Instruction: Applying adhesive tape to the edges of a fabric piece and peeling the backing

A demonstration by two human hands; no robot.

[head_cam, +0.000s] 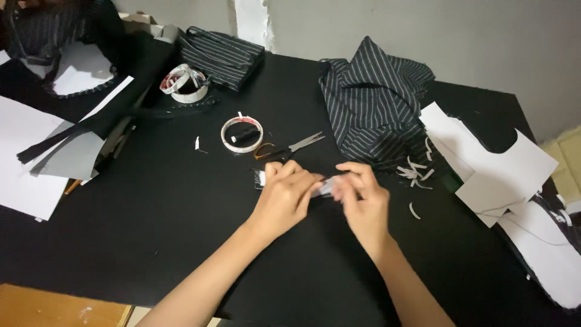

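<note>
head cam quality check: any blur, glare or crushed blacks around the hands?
Head view: motion blur smears the right hand fingers and the pale strip held between both hands; left hand sharper. Black table crushes to near-uniform dark, little texture. White paper pieces at right run bright, nearly clipped. No hard glare; soft, even light, faint shadows.

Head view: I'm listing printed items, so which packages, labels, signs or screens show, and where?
No packages, signs or screens.
Measuring tape: coiled, white with red marks, far left.
Tape roll: round, white, centre, around a dark spool.
Small white strip: between left hand and right hand, blurred.
</note>
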